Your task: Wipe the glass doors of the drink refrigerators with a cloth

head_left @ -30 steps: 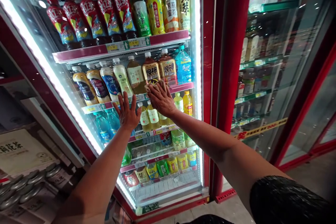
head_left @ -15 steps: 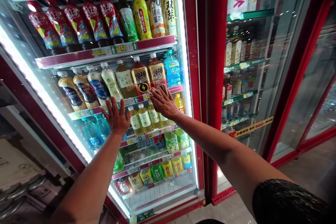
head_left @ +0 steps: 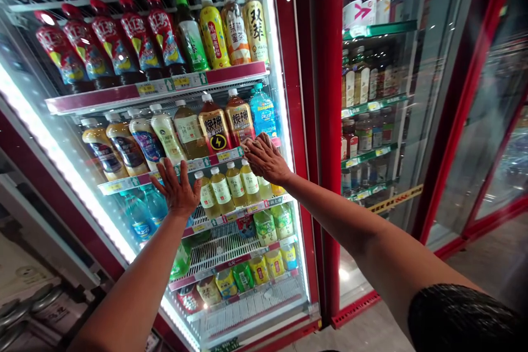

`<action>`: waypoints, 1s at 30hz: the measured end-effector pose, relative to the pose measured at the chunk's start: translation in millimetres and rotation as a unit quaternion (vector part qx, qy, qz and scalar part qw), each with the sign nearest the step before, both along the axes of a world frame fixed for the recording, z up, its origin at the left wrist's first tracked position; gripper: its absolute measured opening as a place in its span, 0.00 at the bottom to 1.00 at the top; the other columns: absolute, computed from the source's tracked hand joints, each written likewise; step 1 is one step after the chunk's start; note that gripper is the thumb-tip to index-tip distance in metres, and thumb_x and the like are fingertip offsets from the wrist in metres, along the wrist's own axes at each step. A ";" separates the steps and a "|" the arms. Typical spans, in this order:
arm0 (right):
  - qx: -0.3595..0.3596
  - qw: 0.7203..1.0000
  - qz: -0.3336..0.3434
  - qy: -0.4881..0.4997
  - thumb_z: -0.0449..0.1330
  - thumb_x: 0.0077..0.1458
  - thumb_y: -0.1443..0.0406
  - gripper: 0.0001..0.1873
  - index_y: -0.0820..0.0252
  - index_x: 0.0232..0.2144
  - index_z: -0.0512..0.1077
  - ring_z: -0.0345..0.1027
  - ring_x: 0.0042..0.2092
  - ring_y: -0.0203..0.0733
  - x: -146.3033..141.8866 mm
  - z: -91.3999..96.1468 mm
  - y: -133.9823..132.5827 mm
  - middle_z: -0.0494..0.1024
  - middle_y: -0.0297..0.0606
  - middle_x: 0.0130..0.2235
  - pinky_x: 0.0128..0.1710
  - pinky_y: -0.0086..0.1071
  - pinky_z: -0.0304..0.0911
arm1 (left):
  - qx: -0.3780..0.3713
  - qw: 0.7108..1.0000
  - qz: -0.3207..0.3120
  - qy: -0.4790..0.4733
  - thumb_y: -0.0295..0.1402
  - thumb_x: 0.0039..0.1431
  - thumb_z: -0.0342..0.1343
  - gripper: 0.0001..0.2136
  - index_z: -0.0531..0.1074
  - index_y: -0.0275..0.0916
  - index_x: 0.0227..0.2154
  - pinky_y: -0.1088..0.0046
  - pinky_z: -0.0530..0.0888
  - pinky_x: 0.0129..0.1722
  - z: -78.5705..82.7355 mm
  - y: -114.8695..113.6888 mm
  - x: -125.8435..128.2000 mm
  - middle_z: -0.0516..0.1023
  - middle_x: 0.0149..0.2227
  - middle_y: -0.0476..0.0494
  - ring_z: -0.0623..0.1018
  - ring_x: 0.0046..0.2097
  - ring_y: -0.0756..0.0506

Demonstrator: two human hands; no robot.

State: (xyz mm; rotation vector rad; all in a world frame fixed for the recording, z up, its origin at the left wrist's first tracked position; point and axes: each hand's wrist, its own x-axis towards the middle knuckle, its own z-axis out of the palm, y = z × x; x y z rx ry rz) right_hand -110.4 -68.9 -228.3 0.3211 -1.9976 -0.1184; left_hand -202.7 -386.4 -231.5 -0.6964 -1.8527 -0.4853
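A bunched brown cloth (head_left: 248, 146) lies against the lit glass front (head_left: 218, 239) of an upright drinks cooler, under the person's right hand (head_left: 270, 162). Over the last second, cloth and hand have slid rightward, from in front of the first energy drink bottle (head_left: 213, 124) with a lightning-bolt label to just past its twin (head_left: 240, 115), near the base of a blue bottle (head_left: 263, 110). The view has swung a little too. This suggests a wiping stroke in progress, now nearing the right-hand side of the pane. The right hand is laid almost flat, fingers close together and slightly bent over the cloth, holding it to the glass; the edges of the cloth show beyond the fingertips. The left hand (head_left: 178, 190) holds nothing: its fingers are spread wide, palm toward the glass, seemingly braced on it, just below a pale-labelled bottle (head_left: 168, 137). It has kept much the same place relative to the bottles. Whether its whole palm touches cannot be told. Behind the glass, between the two hands, stand small tea bottles (head_left: 220, 191) with pale labels. On the top shelf is a row of red-capped bottles (head_left: 124, 41). A dark red door frame (head_left: 303, 170) borders the glass on the right. Farther right is a second cooler with green-edged shelves (head_left: 377, 106); at the lower left are metal-topped cans (head_left: 61, 308). A black sleeve (head_left: 462, 316) covers the right upper arm.
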 end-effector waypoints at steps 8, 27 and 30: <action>-0.089 0.992 -0.072 0.058 0.50 0.71 0.59 0.28 0.48 0.70 0.59 0.41 0.76 0.50 13.8 21.8 47.8 0.56 0.33 0.74 0.76 0.58 0.29 | -0.045 0.998 -0.038 0.025 0.49 0.67 0.50 0.36 0.54 0.36 0.72 0.37 0.30 0.71 34.3 53.9 16.4 0.35 0.76 0.29 0.34 0.76 0.31; -0.147 0.973 -0.095 0.153 0.47 0.70 0.62 0.28 0.58 0.69 0.60 0.30 0.77 0.50 4.4 -24.6 87.8 0.56 0.43 0.74 0.75 0.63 0.38 | -0.063 0.995 -0.044 0.059 0.46 0.67 0.52 0.36 0.45 0.46 0.74 0.37 0.29 0.71 28.6 72.7 7.8 0.32 0.76 0.39 0.36 0.76 0.32; -0.150 0.970 -0.095 0.167 0.48 0.69 0.60 0.29 0.57 0.69 0.61 0.30 0.77 0.52 -1.2 -8.1 95.0 0.57 0.43 0.74 0.74 0.64 0.39 | -0.065 0.995 -0.043 0.055 0.46 0.68 0.52 0.36 0.47 0.44 0.74 0.38 0.29 0.71 28.0 73.0 7.8 0.33 0.76 0.37 0.35 0.76 0.33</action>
